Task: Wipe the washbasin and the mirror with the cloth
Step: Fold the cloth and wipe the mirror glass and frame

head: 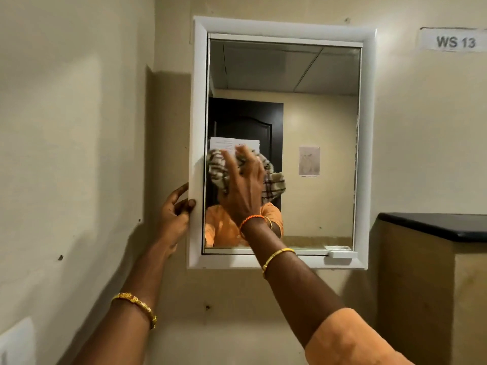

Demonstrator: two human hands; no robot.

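Observation:
A white-framed mirror (pixel 311 101) hangs on the cream wall straight ahead. My right hand (pixel 243 185) presses a crumpled checked cloth (pixel 274 184) flat against the glass at its lower left. My left hand (pixel 175 212) grips the left edge of the mirror's white frame (pixel 196 143), fingers wrapped around it. The glass reflects a dark door, a ceiling and an orange sleeve. The washbasin is out of view.
A black-topped counter (pixel 437 225) juts out at the right, below the mirror's height. A label reading WS 13 (pixel 454 40) is stuck high on the wall at right. A small white ledge (pixel 341 252) sits at the mirror's bottom right corner.

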